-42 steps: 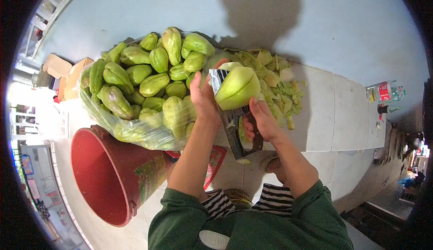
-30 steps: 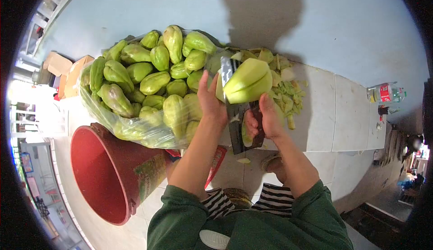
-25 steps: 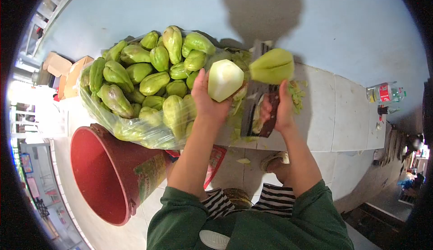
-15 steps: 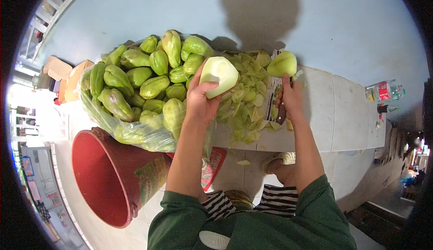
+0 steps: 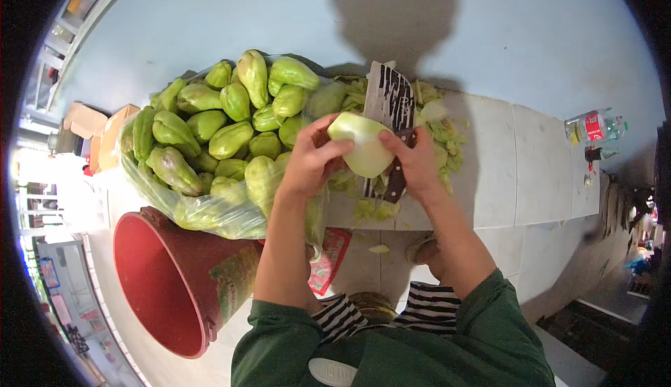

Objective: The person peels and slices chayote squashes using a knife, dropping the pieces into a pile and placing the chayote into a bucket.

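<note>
My left hand (image 5: pixel 312 156) grips a peeled, pale green chayote (image 5: pixel 361 151) from its left side. My right hand (image 5: pixel 418 163) is closed on a knife with a dark riveted handle (image 5: pixel 395 183). Its wide blade (image 5: pixel 388 97), streaked black and white, rises behind the chayote. My right thumb presses against the chayote's right side; part of the blade is hidden by the fruit. Beneath and around the knife lies a heap of green peelings (image 5: pixel 447 146). Left of my hands, unpeeled chayotes (image 5: pixel 231 139) fill a clear plastic bag (image 5: pixel 231 223).
A red bucket (image 5: pixel 157 282) lies tipped below the bag. At the right, a plastic bottle (image 5: pixel 595 127) and a small dark bottle (image 5: pixel 600 154) lie on the tiled ledge (image 5: pixel 496 177). Cardboard (image 5: pixel 115 132) stands at far left; a blue wall (image 5: pixel 517 31) rises behind.
My right hand and the knife have moved left to the chayote, and the blade now stands behind it. The green piece that was at the knife is gone from there.
</note>
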`<state>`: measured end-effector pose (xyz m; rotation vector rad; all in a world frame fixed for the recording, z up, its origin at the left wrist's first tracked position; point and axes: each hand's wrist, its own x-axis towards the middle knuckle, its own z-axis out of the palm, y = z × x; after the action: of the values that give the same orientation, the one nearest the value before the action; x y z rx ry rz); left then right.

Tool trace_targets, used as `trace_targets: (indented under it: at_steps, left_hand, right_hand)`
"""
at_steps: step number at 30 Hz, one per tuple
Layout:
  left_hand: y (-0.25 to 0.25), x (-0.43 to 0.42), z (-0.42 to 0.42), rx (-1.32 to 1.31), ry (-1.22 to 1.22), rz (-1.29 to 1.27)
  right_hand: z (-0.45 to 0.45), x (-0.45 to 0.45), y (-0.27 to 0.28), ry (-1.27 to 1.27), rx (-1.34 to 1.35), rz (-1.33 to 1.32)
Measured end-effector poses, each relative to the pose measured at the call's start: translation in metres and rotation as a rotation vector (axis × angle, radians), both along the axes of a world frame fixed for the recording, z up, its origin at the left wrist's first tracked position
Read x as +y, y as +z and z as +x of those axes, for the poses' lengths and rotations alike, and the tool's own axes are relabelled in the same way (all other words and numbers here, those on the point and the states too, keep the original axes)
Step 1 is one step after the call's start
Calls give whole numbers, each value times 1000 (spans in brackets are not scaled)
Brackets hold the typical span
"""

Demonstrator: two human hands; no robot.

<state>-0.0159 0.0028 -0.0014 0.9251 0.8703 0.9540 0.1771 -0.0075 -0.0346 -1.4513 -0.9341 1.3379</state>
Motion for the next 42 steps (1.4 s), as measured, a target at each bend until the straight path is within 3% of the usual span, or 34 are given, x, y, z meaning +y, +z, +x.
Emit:
trace_targets:
  at_steps: [2, 5, 7, 9, 14, 17, 20, 21, 24, 33, 42]
  left_hand:
    - [-8, 1, 9, -242, 149, -92]
    - [-12, -1, 28, -194, 348, -65]
    - [-19, 1, 27, -238, 362, -197]
    - [-20, 1, 22, -553, 457, -411]
    - [-11, 10, 3, -873, 686, -510]
    - [3, 8, -12, -858, 531, -383]
    - [0, 13, -24, -817, 353, -244]
    - [5, 13, -23, -787, 286, -190]
    - [21, 12, -15, -600, 493, -282]
    - [8, 11, -21, -539, 319, -212]
    - [2, 9, -18, -418, 401, -282]
  right_hand:
    - [-12, -7, -6, -65, 80, -4]
    - [-20, -6, -4, -58, -22, 37]
    - [-25, -7, 5, -48, -37, 89]
    - [-26, -7, 19, -37, 325, 53]
    - [0, 1, 16, 43, 259, 88]
    - [16, 1, 24, 113, 180, 15]
    - [22, -2, 30, 225, 296, -51]
    - [20, -4, 33, 264, 188, -33]
    - [13, -6, 31, 347, 11, 26]
    - [11, -5, 34, 370, -96, 71]
    - [16, -4, 37, 399, -187, 78]
